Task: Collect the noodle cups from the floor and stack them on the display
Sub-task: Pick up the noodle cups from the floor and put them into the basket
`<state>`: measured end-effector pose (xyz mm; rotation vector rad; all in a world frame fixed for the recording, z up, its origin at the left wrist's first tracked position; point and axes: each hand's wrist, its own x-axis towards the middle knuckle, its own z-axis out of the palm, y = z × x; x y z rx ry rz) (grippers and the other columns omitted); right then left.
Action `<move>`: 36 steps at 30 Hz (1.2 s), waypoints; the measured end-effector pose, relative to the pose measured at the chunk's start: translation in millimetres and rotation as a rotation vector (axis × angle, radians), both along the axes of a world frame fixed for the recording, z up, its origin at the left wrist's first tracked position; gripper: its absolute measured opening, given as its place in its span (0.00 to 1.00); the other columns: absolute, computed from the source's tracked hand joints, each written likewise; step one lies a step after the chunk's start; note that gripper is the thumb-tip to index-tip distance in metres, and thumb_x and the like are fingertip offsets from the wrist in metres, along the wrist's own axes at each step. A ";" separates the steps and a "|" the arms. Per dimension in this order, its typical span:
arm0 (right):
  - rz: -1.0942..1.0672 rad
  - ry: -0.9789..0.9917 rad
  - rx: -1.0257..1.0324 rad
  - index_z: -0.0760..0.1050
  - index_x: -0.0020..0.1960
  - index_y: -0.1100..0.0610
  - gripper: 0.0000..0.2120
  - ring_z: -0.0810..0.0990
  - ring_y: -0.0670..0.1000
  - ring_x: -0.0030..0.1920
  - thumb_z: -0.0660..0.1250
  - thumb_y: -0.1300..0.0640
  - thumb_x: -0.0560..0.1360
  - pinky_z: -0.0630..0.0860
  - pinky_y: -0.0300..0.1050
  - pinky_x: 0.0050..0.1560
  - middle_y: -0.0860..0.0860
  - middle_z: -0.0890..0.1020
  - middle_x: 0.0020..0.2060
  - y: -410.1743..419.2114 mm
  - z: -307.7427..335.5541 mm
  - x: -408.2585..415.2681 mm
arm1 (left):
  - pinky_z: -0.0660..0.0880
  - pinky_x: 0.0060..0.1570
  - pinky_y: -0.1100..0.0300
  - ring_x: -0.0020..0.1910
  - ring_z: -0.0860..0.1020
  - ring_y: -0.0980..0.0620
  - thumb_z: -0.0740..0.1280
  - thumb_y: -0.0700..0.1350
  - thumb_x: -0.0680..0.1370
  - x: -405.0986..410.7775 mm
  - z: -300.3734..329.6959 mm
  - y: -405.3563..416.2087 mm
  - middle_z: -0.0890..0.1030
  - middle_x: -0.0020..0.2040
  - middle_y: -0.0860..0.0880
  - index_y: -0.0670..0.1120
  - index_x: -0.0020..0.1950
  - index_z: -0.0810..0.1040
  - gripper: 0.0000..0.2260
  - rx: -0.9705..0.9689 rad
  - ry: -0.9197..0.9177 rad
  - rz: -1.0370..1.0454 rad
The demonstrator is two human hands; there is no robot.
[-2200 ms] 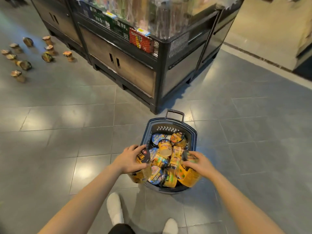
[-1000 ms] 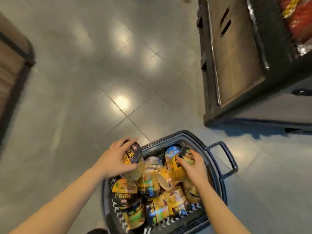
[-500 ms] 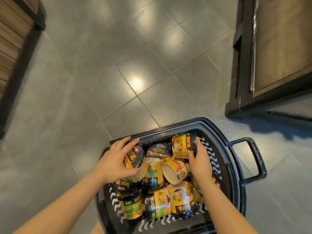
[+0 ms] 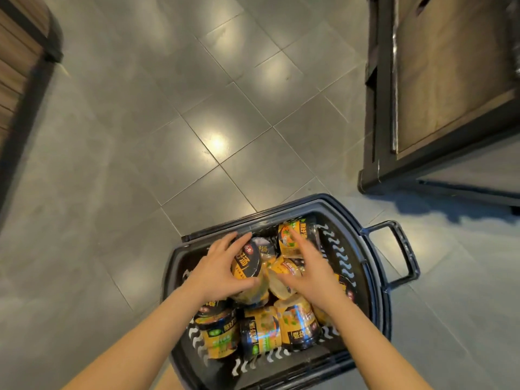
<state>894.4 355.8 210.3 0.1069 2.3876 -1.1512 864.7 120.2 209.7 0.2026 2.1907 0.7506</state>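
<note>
Yellow cup (image 4: 247,267) in left hand (image 4: 218,270)

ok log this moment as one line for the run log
left hand: holds noodle cup over basket | right hand: open, fingers over cups in basket | display stand: off to the right | stacking: not yet

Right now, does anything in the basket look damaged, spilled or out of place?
Nothing looks spilled or broken. The noodle cups lie jumbled in the basket, most on their sides, not stacked. The left hand grips one cup; the right hand reaches in beside it.
</note>
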 end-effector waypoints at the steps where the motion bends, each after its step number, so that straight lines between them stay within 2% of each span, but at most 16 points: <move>1: 0.106 -0.037 -0.048 0.48 0.77 0.37 0.48 0.54 0.35 0.74 0.76 0.45 0.68 0.60 0.43 0.73 0.36 0.59 0.74 -6.1 10.1 0.0 | 0.59 0.74 0.47 0.77 0.51 0.52 0.61 0.73 0.62 0.7 3.2 5.4 0.51 0.78 0.57 0.66 0.76 0.48 0.46 0.024 -0.013 0.004; 3: 0.216 -0.062 -0.094 0.46 0.75 0.33 0.51 0.49 0.27 0.71 0.78 0.44 0.65 0.57 0.38 0.73 0.32 0.56 0.72 -15.5 18.1 0.9 | 0.57 0.75 0.50 0.77 0.51 0.53 0.63 0.73 0.62 2.8 8.5 15.9 0.52 0.79 0.57 0.63 0.78 0.49 0.47 0.082 -0.026 0.014; 4: 0.230 -0.057 -0.115 0.48 0.75 0.35 0.51 0.50 0.28 0.71 0.78 0.45 0.64 0.58 0.39 0.73 0.33 0.57 0.72 -19.9 19.9 1.4 | 0.56 0.76 0.51 0.77 0.51 0.54 0.65 0.72 0.63 3.7 11.0 20.3 0.52 0.79 0.56 0.62 0.78 0.49 0.48 0.114 -0.026 0.021; 7: 0.220 -0.005 -0.104 0.60 0.73 0.43 0.43 0.64 0.42 0.71 0.77 0.44 0.63 0.68 0.50 0.70 0.41 0.67 0.70 -28.2 16.9 6.3 | 0.54 0.76 0.54 0.77 0.49 0.57 0.70 0.69 0.64 4.8 12.9 24.3 0.51 0.79 0.58 0.57 0.80 0.48 0.51 0.187 -0.035 0.064; 9: 0.162 0.014 -0.056 0.65 0.67 0.45 0.39 0.69 0.43 0.66 0.78 0.42 0.62 0.71 0.48 0.66 0.42 0.70 0.65 -27.6 12.0 10.6 | 0.51 0.76 0.56 0.76 0.49 0.59 0.66 0.71 0.66 6.3 7.3 18.1 0.50 0.77 0.59 0.54 0.80 0.48 0.50 0.225 -0.054 0.177; 10: 0.098 0.008 -0.028 0.66 0.65 0.45 0.38 0.70 0.42 0.64 0.79 0.42 0.61 0.71 0.45 0.65 0.42 0.70 0.63 -25.4 8.8 12.2 | 0.50 0.75 0.58 0.76 0.49 0.60 0.63 0.70 0.70 8.3 0.7 12.5 0.51 0.77 0.58 0.52 0.80 0.49 0.46 0.242 -0.064 0.265; 12: -0.124 -0.026 0.001 0.65 0.62 0.45 0.38 0.72 0.43 0.62 0.81 0.43 0.59 0.72 0.40 0.61 0.43 0.72 0.61 -18.9 0.9 14.4 | 0.50 0.74 0.59 0.77 0.51 0.57 0.57 0.61 0.80 16.6 -19.5 -0.9 0.54 0.78 0.55 0.50 0.80 0.53 0.31 0.165 -0.056 0.333; 14: -0.340 -0.055 -0.014 0.64 0.61 0.47 0.37 0.73 0.46 0.61 0.82 0.47 0.60 0.72 0.39 0.59 0.46 0.73 0.60 -13.9 -7.8 14.9 | 0.48 0.76 0.54 0.78 0.53 0.55 0.54 0.52 0.84 30.5 -42.6 -11.9 0.58 0.79 0.52 0.50 0.79 0.56 0.23 -0.061 -0.007 0.123; 17: -0.434 -0.061 -0.002 0.61 0.61 0.48 0.35 0.72 0.47 0.61 0.80 0.47 0.64 0.70 0.35 0.56 0.48 0.72 0.61 -16.6 -21.2 15.2 | 0.39 0.75 0.43 0.79 0.48 0.54 0.53 0.51 0.83 55.8 -67.8 -9.7 0.53 0.80 0.53 0.51 0.80 0.50 0.26 -0.242 -0.031 -0.157; 20: -0.471 -0.040 0.000 0.58 0.61 0.48 0.34 0.72 0.49 0.62 0.77 0.45 0.67 0.71 0.39 0.57 0.51 0.70 0.62 -33.9 -33.8 16.0 | 0.36 0.72 0.37 0.79 0.44 0.52 0.55 0.53 0.82 72.6 -83.4 7.1 0.42 0.80 0.53 0.52 0.80 0.39 0.32 -0.265 -0.044 -0.121; 22: -0.488 -0.031 0.006 0.58 0.62 0.51 0.33 0.72 0.50 0.63 0.75 0.45 0.69 0.71 0.42 0.58 0.53 0.69 0.63 -49.6 -42.2 16.5 | 0.39 0.71 0.33 0.79 0.42 0.51 0.58 0.54 0.81 73.0 -91.1 12.4 0.38 0.80 0.54 0.54 0.80 0.38 0.35 -0.289 -0.007 -0.086; 26: -0.523 -0.036 -0.014 0.57 0.66 0.54 0.35 0.72 0.54 0.64 0.67 0.38 0.70 0.74 0.50 0.61 0.57 0.69 0.65 -69.6 -54.8 20.9 | 0.43 0.71 0.32 0.78 0.49 0.52 0.61 0.52 0.78 67.9 -93.7 9.5 0.51 0.80 0.55 0.53 0.80 0.49 0.33 -0.251 0.044 -0.058; 28: -0.478 -0.105 0.021 0.56 0.68 0.54 0.36 0.74 0.55 0.63 0.62 0.35 0.70 0.74 0.47 0.55 0.56 0.72 0.64 -70.7 -57.9 31.8 | 0.42 0.72 0.35 0.78 0.52 0.52 0.61 0.53 0.78 73.1 -89.7 2.7 0.55 0.79 0.55 0.53 0.79 0.52 0.31 -0.231 0.042 -0.051; 31: -0.211 -0.174 0.308 0.55 0.72 0.54 0.36 0.74 0.56 0.64 0.58 0.34 0.74 0.75 0.50 0.49 0.56 0.71 0.67 -69.1 -59.6 42.0 | 0.45 0.74 0.37 0.78 0.53 0.52 0.61 0.55 0.78 77.8 -87.4 -12.6 0.57 0.78 0.55 0.55 0.79 0.54 0.31 -0.206 0.023 -0.065; 34: 0.012 -0.112 0.578 0.56 0.70 0.55 0.37 0.79 0.54 0.54 0.55 0.29 0.72 0.79 0.47 0.40 0.54 0.78 0.58 -71.2 -57.8 37.8 | 0.47 0.73 0.39 0.78 0.53 0.52 0.61 0.56 0.78 79.1 -91.2 -23.3 0.54 0.79 0.55 0.55 0.79 0.52 0.32 -0.219 -0.034 -0.082; 36: 0.143 -0.112 0.711 0.56 0.69 0.55 0.39 0.80 0.53 0.49 0.52 0.27 0.72 0.76 0.44 0.35 0.53 0.79 0.52 -77.1 -53.4 34.6 | 0.50 0.72 0.40 0.78 0.54 0.53 0.61 0.56 0.78 78.6 -91.3 -26.9 0.54 0.80 0.55 0.55 0.80 0.52 0.32 -0.227 -0.045 -0.075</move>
